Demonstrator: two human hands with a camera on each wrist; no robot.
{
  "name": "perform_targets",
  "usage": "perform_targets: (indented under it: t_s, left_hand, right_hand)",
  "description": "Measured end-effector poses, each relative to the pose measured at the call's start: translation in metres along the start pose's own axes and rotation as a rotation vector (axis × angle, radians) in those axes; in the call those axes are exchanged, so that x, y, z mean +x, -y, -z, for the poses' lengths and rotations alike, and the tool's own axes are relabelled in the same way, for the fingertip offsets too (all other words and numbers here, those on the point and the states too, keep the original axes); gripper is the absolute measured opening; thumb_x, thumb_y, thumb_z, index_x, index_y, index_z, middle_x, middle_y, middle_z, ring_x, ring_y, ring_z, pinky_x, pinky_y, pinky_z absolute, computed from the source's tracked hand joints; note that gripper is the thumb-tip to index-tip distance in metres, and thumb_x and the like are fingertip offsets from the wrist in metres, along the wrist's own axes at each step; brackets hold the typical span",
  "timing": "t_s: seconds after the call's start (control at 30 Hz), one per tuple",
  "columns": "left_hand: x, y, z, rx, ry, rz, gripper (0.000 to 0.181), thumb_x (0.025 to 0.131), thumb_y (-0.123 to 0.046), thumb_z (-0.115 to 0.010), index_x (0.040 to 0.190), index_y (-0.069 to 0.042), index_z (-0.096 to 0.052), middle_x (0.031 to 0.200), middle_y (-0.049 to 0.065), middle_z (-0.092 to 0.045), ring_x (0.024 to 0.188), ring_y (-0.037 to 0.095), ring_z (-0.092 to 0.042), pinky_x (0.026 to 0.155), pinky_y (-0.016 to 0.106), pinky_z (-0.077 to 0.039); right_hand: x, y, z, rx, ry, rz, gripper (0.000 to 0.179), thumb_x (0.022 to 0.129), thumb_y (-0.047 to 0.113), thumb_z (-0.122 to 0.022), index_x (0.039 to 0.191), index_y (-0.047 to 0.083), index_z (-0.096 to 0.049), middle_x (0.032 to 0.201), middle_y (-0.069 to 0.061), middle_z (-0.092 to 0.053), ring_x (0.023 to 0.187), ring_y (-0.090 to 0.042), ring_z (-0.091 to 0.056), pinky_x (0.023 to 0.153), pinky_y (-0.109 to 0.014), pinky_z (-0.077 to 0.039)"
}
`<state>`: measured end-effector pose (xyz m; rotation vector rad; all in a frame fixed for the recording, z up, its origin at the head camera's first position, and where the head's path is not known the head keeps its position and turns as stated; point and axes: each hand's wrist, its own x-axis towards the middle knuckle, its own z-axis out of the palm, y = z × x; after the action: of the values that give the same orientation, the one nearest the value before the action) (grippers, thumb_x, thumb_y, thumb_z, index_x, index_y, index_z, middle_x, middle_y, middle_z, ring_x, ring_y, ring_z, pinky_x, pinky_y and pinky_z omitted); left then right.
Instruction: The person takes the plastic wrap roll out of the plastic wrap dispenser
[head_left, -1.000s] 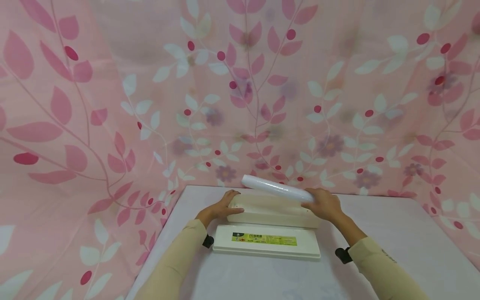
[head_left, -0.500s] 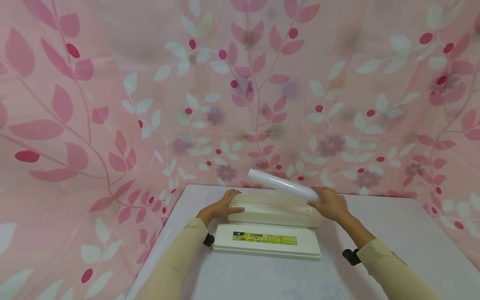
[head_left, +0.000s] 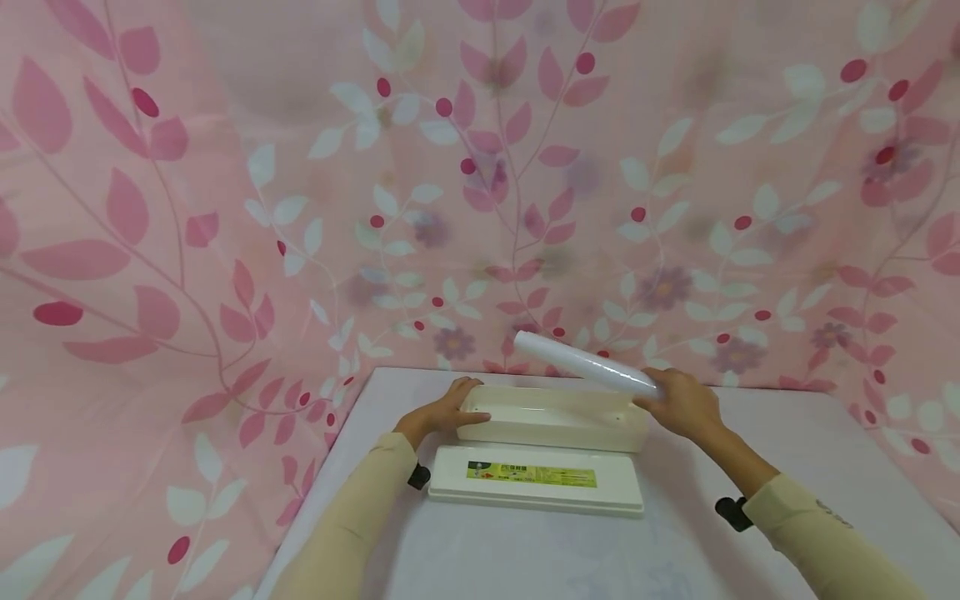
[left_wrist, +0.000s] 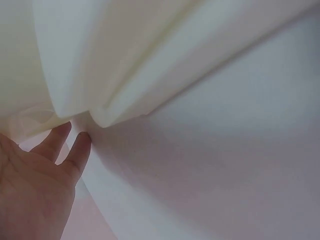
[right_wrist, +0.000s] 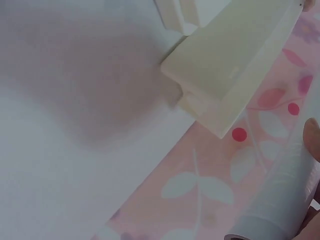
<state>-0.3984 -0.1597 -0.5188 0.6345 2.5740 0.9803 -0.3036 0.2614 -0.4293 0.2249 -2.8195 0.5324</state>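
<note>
My right hand (head_left: 684, 404) grips one end of a roll of clear plastic wrap (head_left: 585, 365), raised above the box and slanting up to the left. In the right wrist view the thumb lies along the roll (right_wrist: 272, 210). My left hand (head_left: 448, 410) holds the left end of a long cream plastic box (head_left: 551, 435), its thumb over the front rim; the box stands with its open side up and its inside looks bare. In the left wrist view the fingers (left_wrist: 77, 155) are at the box's end. Right in front lies the white lid (head_left: 618, 483) with a green-yellow label.
A white-covered table (head_left: 525, 554) carries the box and lid. Pink cloth printed with leaves (head_left: 480, 208) hangs behind the table and at both sides. Black wrist camera mounts (head_left: 733, 513) sit at both cuffs.
My right hand has moved right and slightly up with the roll, uncovering more of the box's inside. The left hand, box and lid have stayed nearly in place.
</note>
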Motion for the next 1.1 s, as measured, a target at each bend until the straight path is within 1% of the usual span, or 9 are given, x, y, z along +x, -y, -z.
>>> perform_targets:
  t_s: [0.13,0.33,0.5,0.63,0.73,0.83,0.9,1.03,1.1]
  left_hand:
    - [0.001,0.003,-0.001,-0.011,-0.007,-0.014,0.087,0.086,-0.058,-0.068,0.153,-0.020,-0.027,0.158,0.010,-0.017,0.139,0.032,-0.029,0.116,0.061,-0.026]
    - [0.001,0.003,0.000,-0.018,-0.021,-0.010,0.085,0.087,-0.056,-0.069,0.152,-0.019,-0.029,0.158,0.011,-0.018,0.139,0.032,-0.030,0.116,0.060,-0.026]
    - [-0.001,0.002,0.000,-0.020,-0.019,-0.013,0.083,0.087,-0.055,-0.069,0.152,-0.021,-0.030,0.159,0.011,-0.018,0.140,0.032,-0.030,0.115,0.060,-0.027]
    - [0.001,0.003,-0.001,-0.021,-0.014,-0.017,0.083,0.086,-0.056,-0.069,0.152,-0.023,-0.030,0.160,0.010,-0.017,0.141,0.032,-0.029,0.115,0.060,-0.027]
    - [0.002,0.003,-0.002,-0.020,-0.013,-0.006,0.084,0.085,-0.058,-0.068,0.152,-0.023,-0.029,0.160,0.008,-0.016,0.142,0.031,-0.029,0.116,0.060,-0.026]
    - [0.001,0.002,-0.002,-0.023,-0.011,0.008,0.085,0.085,-0.058,-0.069,0.151,-0.023,-0.029,0.160,0.009,-0.016,0.141,0.032,-0.029,0.116,0.060,-0.026]
    - [0.001,0.002,-0.001,-0.023,-0.009,0.014,0.085,0.085,-0.058,-0.069,0.151,-0.023,-0.029,0.160,0.009,-0.016,0.141,0.032,-0.029,0.117,0.060,-0.025]
    - [0.000,0.001,-0.001,-0.025,-0.010,0.012,0.085,0.085,-0.058,-0.069,0.152,-0.023,-0.029,0.161,0.010,-0.015,0.143,0.033,-0.028,0.117,0.061,-0.025]
    - [0.000,0.002,-0.001,-0.026,-0.011,0.011,0.085,0.085,-0.058,-0.069,0.152,-0.024,-0.029,0.162,0.010,-0.014,0.143,0.034,-0.027,0.116,0.061,-0.025]
  right_hand:
    - [-0.003,-0.001,0.003,-0.015,-0.006,-0.009,0.056,0.082,0.035,-0.076,0.129,0.009,-0.064,0.103,-0.020,-0.070,0.075,-0.028,-0.061,0.051,-0.036,-0.043]
    - [-0.005,-0.002,0.003,-0.006,-0.004,-0.040,0.056,0.082,0.037,-0.076,0.130,0.011,-0.063,0.104,-0.018,-0.070,0.076,-0.028,-0.062,0.050,-0.036,-0.042]
    - [-0.011,-0.008,0.001,-0.008,-0.016,-0.036,0.053,0.082,0.038,-0.076,0.126,0.010,-0.066,0.102,-0.016,-0.071,0.079,-0.029,-0.063,0.052,-0.037,-0.044]
    - [-0.017,-0.015,0.004,-0.018,-0.017,-0.039,0.051,0.083,0.037,-0.075,0.125,0.009,-0.066,0.103,-0.017,-0.071,0.080,-0.029,-0.064,0.053,-0.038,-0.045]
    - [-0.021,-0.020,0.007,-0.022,-0.017,-0.038,0.050,0.084,0.037,-0.074,0.124,0.009,-0.065,0.103,-0.017,-0.071,0.081,-0.029,-0.063,0.053,-0.039,-0.045]
    - [-0.026,-0.024,0.010,-0.015,-0.015,-0.048,0.051,0.085,0.038,-0.074,0.125,0.008,-0.064,0.103,-0.018,-0.071,0.081,-0.030,-0.063,0.054,-0.041,-0.046]
    - [-0.029,-0.026,0.012,-0.012,-0.013,-0.066,0.052,0.085,0.038,-0.074,0.125,0.007,-0.063,0.105,-0.019,-0.070,0.083,-0.032,-0.063,0.056,-0.044,-0.048]
    - [-0.036,-0.030,0.016,-0.016,-0.006,-0.091,0.057,0.085,0.039,-0.074,0.128,0.004,-0.059,0.111,-0.025,-0.067,0.088,-0.038,-0.063,0.061,-0.052,-0.051]
    - [-0.040,-0.033,0.016,-0.020,-0.001,-0.099,0.059,0.085,0.040,-0.074,0.129,0.004,-0.058,0.112,-0.026,-0.066,0.089,-0.039,-0.062,0.062,-0.053,-0.051]
